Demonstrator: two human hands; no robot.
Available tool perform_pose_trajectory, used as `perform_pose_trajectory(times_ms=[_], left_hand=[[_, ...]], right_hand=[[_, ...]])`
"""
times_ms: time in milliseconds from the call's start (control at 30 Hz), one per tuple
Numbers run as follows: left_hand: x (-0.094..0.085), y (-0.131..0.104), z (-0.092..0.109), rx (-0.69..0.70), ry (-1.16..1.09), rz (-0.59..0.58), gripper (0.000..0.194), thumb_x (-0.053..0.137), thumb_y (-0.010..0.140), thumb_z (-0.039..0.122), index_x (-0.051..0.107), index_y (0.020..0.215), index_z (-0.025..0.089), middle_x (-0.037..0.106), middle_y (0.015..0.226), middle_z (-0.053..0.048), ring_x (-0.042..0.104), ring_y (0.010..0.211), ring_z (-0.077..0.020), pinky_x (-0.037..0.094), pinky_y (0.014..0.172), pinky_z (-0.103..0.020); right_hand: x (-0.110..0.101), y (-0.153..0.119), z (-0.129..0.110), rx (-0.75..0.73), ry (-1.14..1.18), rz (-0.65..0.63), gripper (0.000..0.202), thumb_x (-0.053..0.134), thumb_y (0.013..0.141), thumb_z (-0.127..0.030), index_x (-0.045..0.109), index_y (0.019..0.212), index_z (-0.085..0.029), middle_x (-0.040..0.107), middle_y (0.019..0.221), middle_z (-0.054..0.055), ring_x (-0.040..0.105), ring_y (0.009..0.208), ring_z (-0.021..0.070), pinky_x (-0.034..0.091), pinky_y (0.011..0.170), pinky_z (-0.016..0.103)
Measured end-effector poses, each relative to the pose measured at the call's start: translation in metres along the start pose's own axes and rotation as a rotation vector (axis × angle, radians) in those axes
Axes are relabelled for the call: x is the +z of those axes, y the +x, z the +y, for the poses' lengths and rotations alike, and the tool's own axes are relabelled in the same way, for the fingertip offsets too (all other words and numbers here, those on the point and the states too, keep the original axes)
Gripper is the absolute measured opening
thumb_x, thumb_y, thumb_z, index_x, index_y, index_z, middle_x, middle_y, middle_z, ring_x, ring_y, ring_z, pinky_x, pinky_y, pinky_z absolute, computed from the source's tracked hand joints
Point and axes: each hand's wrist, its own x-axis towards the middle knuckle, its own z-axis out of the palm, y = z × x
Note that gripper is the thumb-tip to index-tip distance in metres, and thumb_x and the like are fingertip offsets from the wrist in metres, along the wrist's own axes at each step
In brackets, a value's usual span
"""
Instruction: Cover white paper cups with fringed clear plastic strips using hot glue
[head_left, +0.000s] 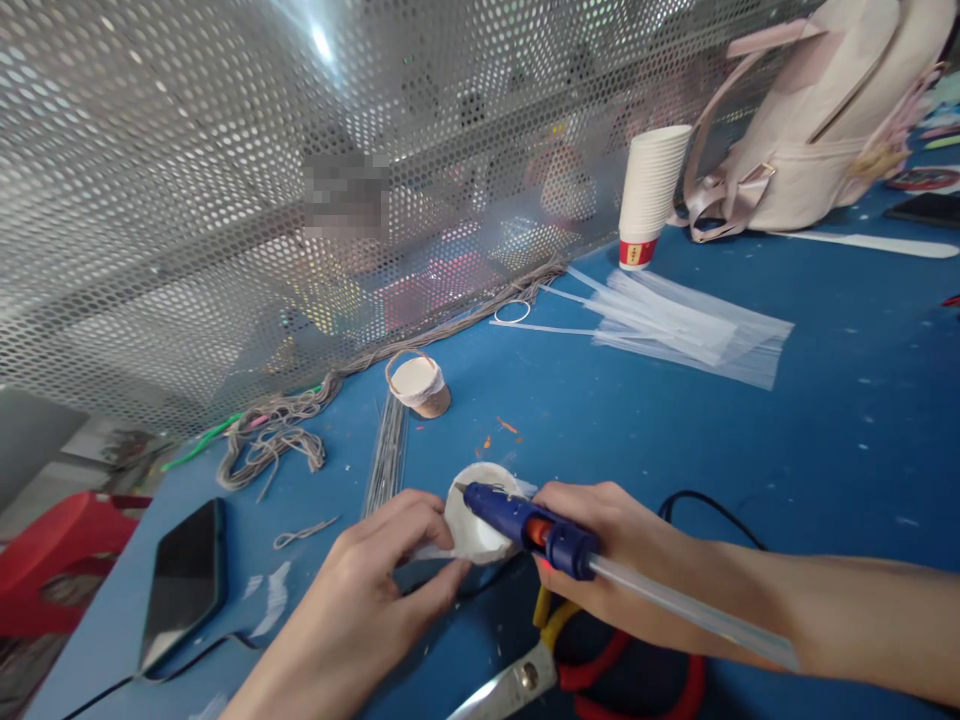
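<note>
My right hand (600,540) grips a blue hot glue gun (502,508), with a clear glue stick (697,610) jutting from its back end. The gun's nozzle reaches over the near-left rim of a small white paper cup (480,545). With thumb and fingers, my left hand (405,570) pinches the cup's left side, along with a thin pale strip. Under my right hand lie scissors (536,670) with red and yellow handles, partly hidden. Beyond the cup stands a small covered basket (421,388) with a thin handle.
On the blue table (600,420) lie white translucent strips (675,325), a stack of paper cups (651,195), grey cord (270,440), thin wires (386,455) and a phone (184,580). A pale backpack (802,140) stands at the back right. A perforated metal screen (187,200) borders the table.
</note>
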Motion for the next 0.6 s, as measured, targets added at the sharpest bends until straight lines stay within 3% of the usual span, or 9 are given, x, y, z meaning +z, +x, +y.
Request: perform_pose_trajectory(times_ms=[167,600], left_hand=[[0.0006,0.0014,0.0003,0.003,-0.010,0.002,0.013,0.055,0.079,0.021,0.054,0.066,0.021,0.067,0.080,0.000,0.061,0.069,-0.0124,0.047,0.063,-0.022],[0.0000,-0.0019,-0.0009,0.001,0.009,-0.009,0.013,0.055,0.080,0.020,0.054,0.067,0.021,0.066,0.080,0.001,0.061,0.071,-0.0128,0.047,0.063,-0.022]], right_hand=[[-0.0001,-0.0057,0.0062,-0.004,0.070,-0.095,0.010,0.052,0.079,-0.011,0.047,0.075,-0.018,0.053,0.065,-0.004,0.045,0.052,0.0072,0.031,0.049,0.019],[0.0008,-0.0056,0.0078,-0.027,-0.034,-0.056,0.008,0.050,0.077,-0.011,0.048,0.073,-0.018,0.057,0.065,-0.001,0.048,0.052,0.0106,0.032,0.051,0.024]])
